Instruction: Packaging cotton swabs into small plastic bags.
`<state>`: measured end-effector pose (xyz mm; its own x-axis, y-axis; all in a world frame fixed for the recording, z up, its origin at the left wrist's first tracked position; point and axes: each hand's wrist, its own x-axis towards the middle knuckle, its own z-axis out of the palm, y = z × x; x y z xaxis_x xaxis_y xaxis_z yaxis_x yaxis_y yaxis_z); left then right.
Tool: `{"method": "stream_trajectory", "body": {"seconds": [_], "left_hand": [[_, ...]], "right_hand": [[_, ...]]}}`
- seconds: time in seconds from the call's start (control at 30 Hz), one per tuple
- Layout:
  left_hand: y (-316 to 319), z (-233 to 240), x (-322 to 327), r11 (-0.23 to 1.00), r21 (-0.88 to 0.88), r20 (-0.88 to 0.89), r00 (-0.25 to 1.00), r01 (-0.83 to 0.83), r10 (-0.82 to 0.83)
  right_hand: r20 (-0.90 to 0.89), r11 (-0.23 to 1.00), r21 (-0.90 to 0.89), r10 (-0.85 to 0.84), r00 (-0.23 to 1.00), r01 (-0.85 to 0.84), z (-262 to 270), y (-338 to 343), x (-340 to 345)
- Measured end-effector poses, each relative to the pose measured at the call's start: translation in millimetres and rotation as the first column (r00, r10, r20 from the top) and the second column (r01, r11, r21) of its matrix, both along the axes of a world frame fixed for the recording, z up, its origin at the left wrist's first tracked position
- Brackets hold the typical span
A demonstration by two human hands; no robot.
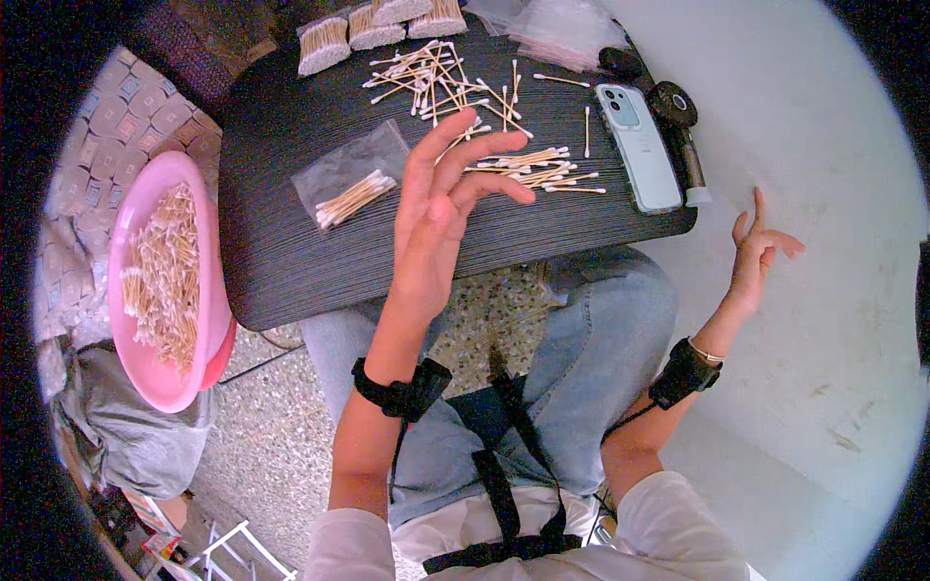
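My left hand (443, 196) is raised over the dark tabletop (290, 269), fingers apart and holding nothing. Right of the table, in front of the pale wall, my right hand (763, 250) is up with spread, empty fingers. A clear plastic bag (349, 160) lies left of my left hand, with a bundle of cotton swabs (356, 198) on or in it; which one I cannot tell. Beyond my left fingers is a loose heap of cotton swabs (429, 76), and a roughly aligned group of swabs (545, 171) lies to their right.
Packed swab bundles (323, 47) and clear bags (567, 29) stand at the table's far edge. A phone (643, 152) and a black roll (674, 104) are at the right. A pink basin (120, 290) full of swabs is left of the table. The wall (821, 348) borders my right side.
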<state>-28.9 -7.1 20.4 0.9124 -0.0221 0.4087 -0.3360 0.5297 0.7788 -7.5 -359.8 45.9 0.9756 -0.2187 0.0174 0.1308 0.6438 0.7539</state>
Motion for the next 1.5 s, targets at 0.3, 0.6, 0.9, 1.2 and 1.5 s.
{"method": "stream_trajectory", "body": {"seconds": [0.3, 0.6, 0.9, 1.2, 1.5], "left_hand": [[4, -4, -2, 0.996, 0.085, -0.012, 1.000, 0.008, -0.007], [3, -5, -2, 0.993, 0.120, -0.030, 1.000, -0.004, 0.008], [5, -6, -2, 0.983, 0.181, -0.068, 0.997, -0.016, 0.029], [3, -6, -4, 0.983, 0.186, -0.094, 0.995, -0.012, 0.030], [-2, -3, -6, 0.966, 0.257, -0.088, 0.994, -0.039, 0.063]], "right_hand": [[-0.056, 0.995, -0.096, -0.030, 0.998, 0.024, 20, 11, -4], [0.189, 0.548, -0.832, 0.140, 0.972, 0.083, 12, 97, 18], [-0.312, 0.132, -0.950, -0.431, 0.847, -0.283, -26, 52, 39], [-0.277, -0.087, -0.913, -0.586, 0.761, -0.399, -29, -2, 46], [0.316, -0.509, -0.308, -0.851, 0.418, -0.804, -32, -12, 40]]}}
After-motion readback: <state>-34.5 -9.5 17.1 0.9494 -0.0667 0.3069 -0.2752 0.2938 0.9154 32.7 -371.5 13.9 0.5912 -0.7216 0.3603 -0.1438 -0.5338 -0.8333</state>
